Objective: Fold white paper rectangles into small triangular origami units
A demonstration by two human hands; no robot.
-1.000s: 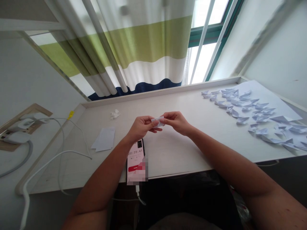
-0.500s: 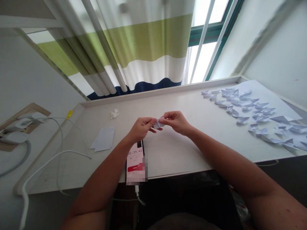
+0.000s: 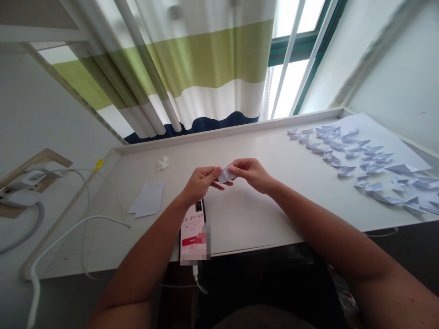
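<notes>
A small folded piece of white paper point(image 3: 225, 175) is held above the middle of the white table point(image 3: 240, 224). My left hand point(image 3: 203, 183) pinches its left side between thumb and fingers. On the right side, my right hand point(image 3: 251, 174) grips it the same way, thumb on top. Creases show on the paper's face; its edges are partly covered by my fingertips. Several folded paper boats point(image 3: 346, 171) are spread over the right part of the table. A few flat paper sheets point(image 3: 149, 201) lie to the left of my left hand.
A phone point(image 3: 192, 233) showing a timer lies at the table's front edge below my left forearm, with a white cable plugged in. Crumpled tissue point(image 3: 163, 163) sits farther back. Charging cables point(image 3: 85, 218) run across the left end from a wall socket point(image 3: 30, 178). A curtain point(image 3: 206, 59) hangs behind.
The folded paper has turned slightly between my fingers, and more of its face shows. Both hands stay in nearly the same place, still gripping it.
</notes>
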